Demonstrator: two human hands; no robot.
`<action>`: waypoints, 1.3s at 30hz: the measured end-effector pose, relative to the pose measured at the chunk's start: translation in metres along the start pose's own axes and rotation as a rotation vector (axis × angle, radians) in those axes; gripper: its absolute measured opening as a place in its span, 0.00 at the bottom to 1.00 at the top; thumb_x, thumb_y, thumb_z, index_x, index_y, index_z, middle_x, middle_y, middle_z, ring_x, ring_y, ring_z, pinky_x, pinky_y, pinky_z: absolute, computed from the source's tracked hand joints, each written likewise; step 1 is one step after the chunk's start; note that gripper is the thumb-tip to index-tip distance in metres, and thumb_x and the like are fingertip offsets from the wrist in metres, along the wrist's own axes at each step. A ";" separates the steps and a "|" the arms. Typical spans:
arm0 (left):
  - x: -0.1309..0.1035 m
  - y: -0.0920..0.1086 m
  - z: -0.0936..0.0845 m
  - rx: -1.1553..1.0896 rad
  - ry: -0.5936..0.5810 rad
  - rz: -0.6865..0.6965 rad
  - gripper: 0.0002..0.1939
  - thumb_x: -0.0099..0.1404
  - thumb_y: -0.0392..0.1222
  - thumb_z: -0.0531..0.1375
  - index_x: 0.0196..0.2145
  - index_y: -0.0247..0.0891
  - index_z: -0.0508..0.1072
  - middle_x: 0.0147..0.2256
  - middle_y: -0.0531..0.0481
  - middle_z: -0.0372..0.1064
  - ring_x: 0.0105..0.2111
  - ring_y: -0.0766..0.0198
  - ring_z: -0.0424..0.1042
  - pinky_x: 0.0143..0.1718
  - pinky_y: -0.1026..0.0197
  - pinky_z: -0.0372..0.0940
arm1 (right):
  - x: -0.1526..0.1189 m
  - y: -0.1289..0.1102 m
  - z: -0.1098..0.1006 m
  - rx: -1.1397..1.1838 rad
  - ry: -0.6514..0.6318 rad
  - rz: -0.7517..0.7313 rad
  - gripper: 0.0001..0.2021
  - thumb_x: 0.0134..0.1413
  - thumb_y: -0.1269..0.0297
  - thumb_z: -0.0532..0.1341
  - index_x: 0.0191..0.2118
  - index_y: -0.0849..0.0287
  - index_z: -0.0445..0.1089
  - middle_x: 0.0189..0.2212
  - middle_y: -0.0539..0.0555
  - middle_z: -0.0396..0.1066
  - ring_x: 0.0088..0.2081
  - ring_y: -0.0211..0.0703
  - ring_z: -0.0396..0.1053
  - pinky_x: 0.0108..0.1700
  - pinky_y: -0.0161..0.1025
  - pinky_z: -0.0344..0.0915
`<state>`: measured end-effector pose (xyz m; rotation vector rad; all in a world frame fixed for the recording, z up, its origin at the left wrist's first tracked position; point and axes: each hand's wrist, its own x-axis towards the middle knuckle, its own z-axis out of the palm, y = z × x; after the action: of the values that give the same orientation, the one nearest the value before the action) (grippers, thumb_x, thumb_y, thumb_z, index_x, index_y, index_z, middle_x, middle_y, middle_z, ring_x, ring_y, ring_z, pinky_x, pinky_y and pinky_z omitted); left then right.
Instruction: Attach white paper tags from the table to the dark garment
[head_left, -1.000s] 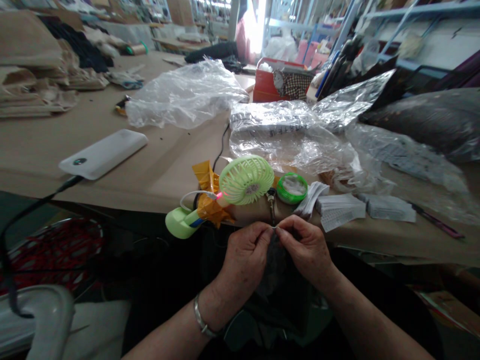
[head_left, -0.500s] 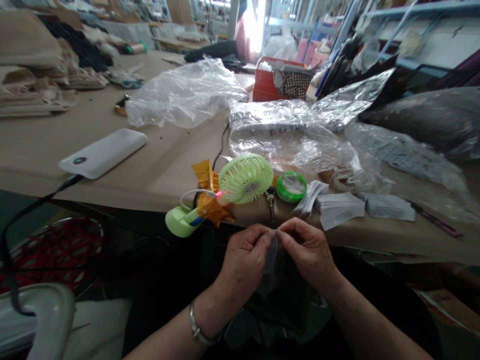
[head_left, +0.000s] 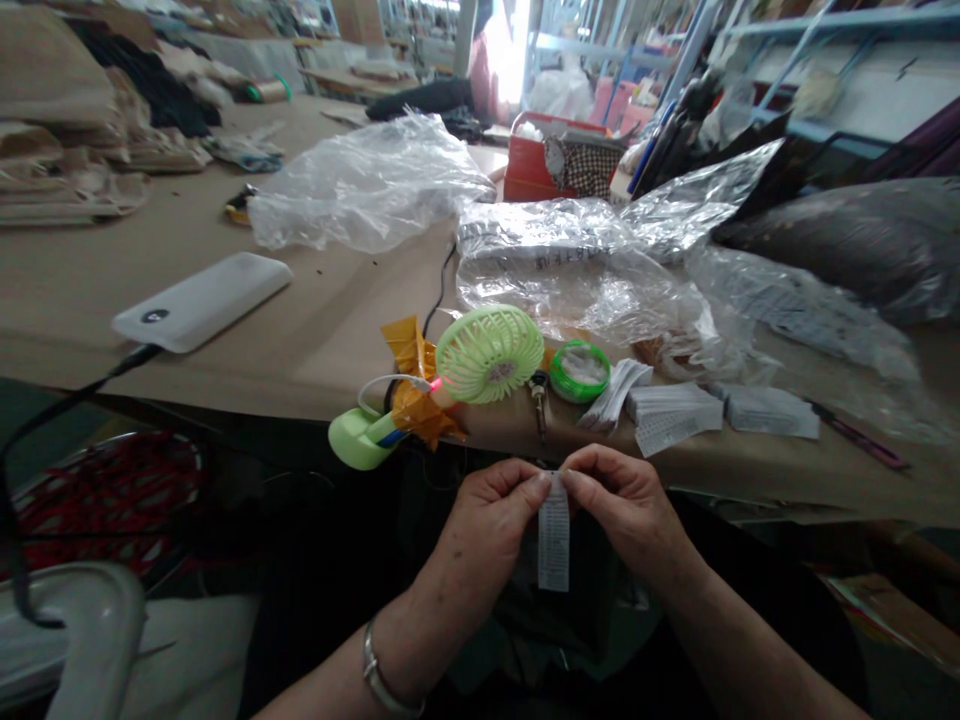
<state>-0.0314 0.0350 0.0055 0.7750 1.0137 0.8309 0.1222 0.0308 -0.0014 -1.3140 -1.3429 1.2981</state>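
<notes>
Between my two hands hangs a narrow white printed label (head_left: 553, 545), its top edge pinched from both sides, just in front of the table edge. My left hand (head_left: 491, 520) is closed, thumb and forefinger on the label's upper left corner. The thumb and forefinger of my right hand (head_left: 626, 505) pinch its upper right corner. Beyond the hands, on the table's edge, lie several stacks of similar labels (head_left: 679, 412). A round green tub (head_left: 580, 371) with whitish contents sits beside them. Next to it is a small metal-tipped tool (head_left: 538, 400).
A light green fan (head_left: 489, 352) is fixed with orange tape (head_left: 420, 400) at the table edge. A white power bank (head_left: 206, 300) with a black cable lies left. Clear plastic bags (head_left: 367, 185), a red box (head_left: 551, 160) and folded beige cloth (head_left: 67, 180) are farther back.
The label has turned and now hangs flat with its printed face showing; before, it was blurred and partly hidden. Both hands have dropped slightly, away from the table edge.
</notes>
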 end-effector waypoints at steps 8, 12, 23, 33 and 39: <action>-0.004 -0.002 0.001 -0.098 -0.028 -0.073 0.10 0.58 0.42 0.61 0.23 0.34 0.72 0.22 0.52 0.68 0.22 0.70 0.64 0.27 0.66 0.58 | -0.001 0.000 0.000 0.181 -0.057 0.096 0.09 0.53 0.59 0.61 0.28 0.60 0.70 0.19 0.47 0.68 0.22 0.34 0.66 0.27 0.32 0.64; -0.005 -0.003 0.000 -0.127 -0.050 -0.100 0.09 0.57 0.42 0.61 0.23 0.34 0.72 0.22 0.51 0.69 0.23 0.69 0.65 0.28 0.65 0.59 | -0.002 0.000 0.000 0.230 -0.083 0.114 0.12 0.54 0.58 0.60 0.26 0.60 0.68 0.19 0.47 0.67 0.22 0.34 0.65 0.26 0.31 0.63; -0.002 -0.009 -0.004 -0.041 -0.004 -0.075 0.11 0.58 0.43 0.61 0.22 0.35 0.72 0.20 0.54 0.68 0.21 0.69 0.64 0.26 0.66 0.58 | -0.016 -0.010 -0.012 -0.108 0.008 -0.102 0.10 0.58 0.60 0.57 0.28 0.57 0.68 0.20 0.48 0.65 0.24 0.36 0.64 0.28 0.34 0.61; 0.018 -0.047 -0.025 0.437 0.130 0.137 0.16 0.56 0.40 0.60 0.42 0.38 0.77 0.44 0.44 0.76 0.46 0.52 0.72 0.49 0.56 0.62 | 0.050 -0.036 -0.055 -1.257 0.273 -0.665 0.16 0.59 0.61 0.57 0.51 0.57 0.69 0.55 0.60 0.64 0.60 0.60 0.53 0.58 0.57 0.53; 0.012 -0.049 -0.025 0.581 0.098 0.038 0.14 0.55 0.42 0.57 0.37 0.36 0.78 0.39 0.43 0.78 0.41 0.52 0.74 0.44 0.57 0.64 | 0.061 -0.040 -0.055 -1.137 0.227 -0.729 0.08 0.59 0.63 0.58 0.42 0.56 0.72 0.51 0.57 0.67 0.56 0.55 0.59 0.57 0.55 0.56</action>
<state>-0.0399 0.0261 -0.0493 1.2569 1.3549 0.6104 0.1645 0.1008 0.0393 -1.3364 -2.1966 -0.2028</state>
